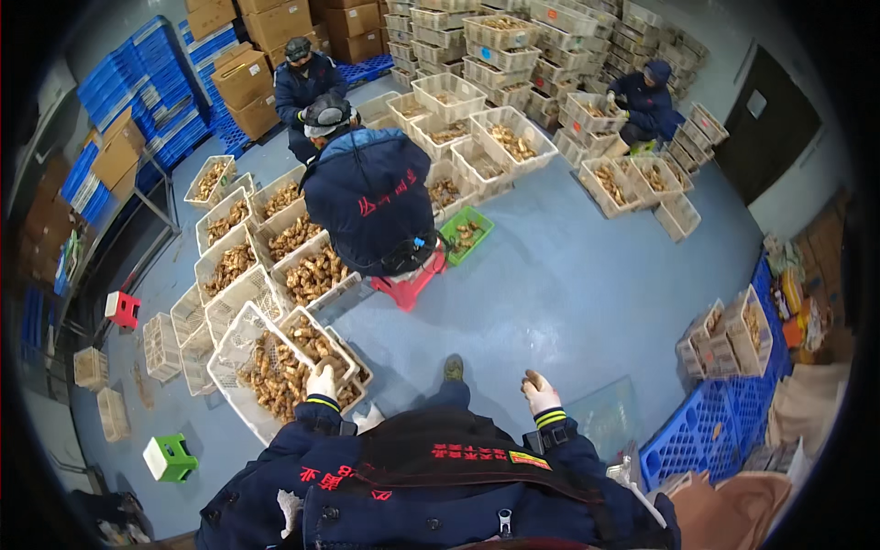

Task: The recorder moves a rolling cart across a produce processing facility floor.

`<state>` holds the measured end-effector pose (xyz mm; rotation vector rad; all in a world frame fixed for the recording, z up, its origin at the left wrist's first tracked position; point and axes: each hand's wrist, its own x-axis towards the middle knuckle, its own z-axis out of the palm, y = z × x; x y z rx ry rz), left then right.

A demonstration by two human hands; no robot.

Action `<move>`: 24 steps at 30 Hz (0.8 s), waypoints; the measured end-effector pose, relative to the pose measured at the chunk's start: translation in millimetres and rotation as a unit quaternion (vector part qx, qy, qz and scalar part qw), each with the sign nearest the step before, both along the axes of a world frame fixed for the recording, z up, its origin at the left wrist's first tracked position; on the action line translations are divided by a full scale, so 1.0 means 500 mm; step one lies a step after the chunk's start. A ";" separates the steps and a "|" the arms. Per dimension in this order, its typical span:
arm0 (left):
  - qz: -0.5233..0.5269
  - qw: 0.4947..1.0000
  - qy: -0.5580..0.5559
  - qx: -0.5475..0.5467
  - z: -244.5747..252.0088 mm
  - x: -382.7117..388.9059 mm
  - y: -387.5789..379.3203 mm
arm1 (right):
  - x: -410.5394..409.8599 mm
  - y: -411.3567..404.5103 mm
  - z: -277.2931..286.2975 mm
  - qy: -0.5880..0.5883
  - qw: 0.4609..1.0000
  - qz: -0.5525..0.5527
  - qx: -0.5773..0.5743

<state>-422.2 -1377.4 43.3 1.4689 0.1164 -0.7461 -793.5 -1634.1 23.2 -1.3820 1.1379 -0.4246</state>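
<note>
My left hand [322,380], in a white glove with a dirty palm side, is at the right rim of a large white plastic crate [223,364] that holds brown, knobbly mushrooms or roots [265,375]. Whether its fingers grip the rim is hard to tell. Beside that crate, partly behind my hand, stands another white crate with similar brown pieces [306,337]. My right hand [540,392], also gloved, hangs over the blue floor to the right with its fingers loosely bent and nothing seen in it.
Ahead, a person on a red stool [410,287] sits among filled crates [354,280], beside a green tray [471,256]. Two other people work further back. A green-and-white stool [172,458] stands at left, blue pallets [694,426] at right, and stacked crates [502,58] behind.
</note>
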 end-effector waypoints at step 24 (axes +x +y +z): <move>0.400 0.912 0.066 -0.068 -0.022 -0.081 -0.309 | 0.335 -0.822 0.011 0.366 0.841 0.396 -0.050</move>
